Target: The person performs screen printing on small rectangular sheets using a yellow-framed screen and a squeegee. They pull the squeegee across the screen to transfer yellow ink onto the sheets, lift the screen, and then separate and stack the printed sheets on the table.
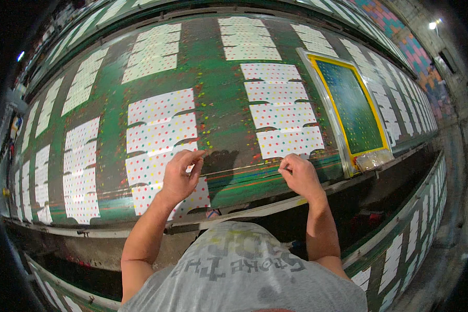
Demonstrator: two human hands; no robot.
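My left hand [181, 174] hovers above a white cut sheet with coloured dots [161, 122], its fingers loosely bent and the thumb apart from them; nothing shows in it. To the right, my right hand [300, 176] is held over the near edge of the table, just below another dotted sheet [283, 112]. Its fingers curl in toward the thumb, and no object is visible between them. Both sheets lie flat on a long green printing table [223, 117] spotted with paint. Beyond my right hand rests a screen printing frame [348, 104] with a yellow border.
More dotted sheets [82, 169] lie in rows along the table, with paler ones [248, 39] on its far side. A metal rail [275, 207] runs along the near edge. Behind me on the right stands another table [408, 244] with white sheets.
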